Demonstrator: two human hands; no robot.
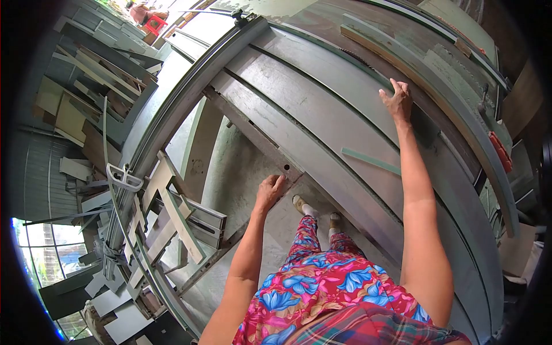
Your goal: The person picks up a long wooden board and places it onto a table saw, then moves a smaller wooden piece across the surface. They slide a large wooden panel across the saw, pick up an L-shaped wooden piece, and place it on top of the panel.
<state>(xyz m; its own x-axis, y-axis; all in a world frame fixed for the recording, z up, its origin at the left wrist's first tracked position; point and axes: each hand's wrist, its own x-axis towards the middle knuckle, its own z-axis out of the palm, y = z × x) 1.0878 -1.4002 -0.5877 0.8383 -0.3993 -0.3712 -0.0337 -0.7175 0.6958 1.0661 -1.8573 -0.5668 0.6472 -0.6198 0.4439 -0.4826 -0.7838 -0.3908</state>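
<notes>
Woodworking shop: table saw (322, 132), offcut piles (98, 80).

No lettering, label, brand or number is legible on anything in view.

Left hand (270, 191) rests on the near edge of the grey saw table (322, 123), by a small hole. Right hand (397, 100) lies flat farther across — beside a long wooden strip (414, 72). Thin green offcut (371, 161) lies between the arms.
</notes>
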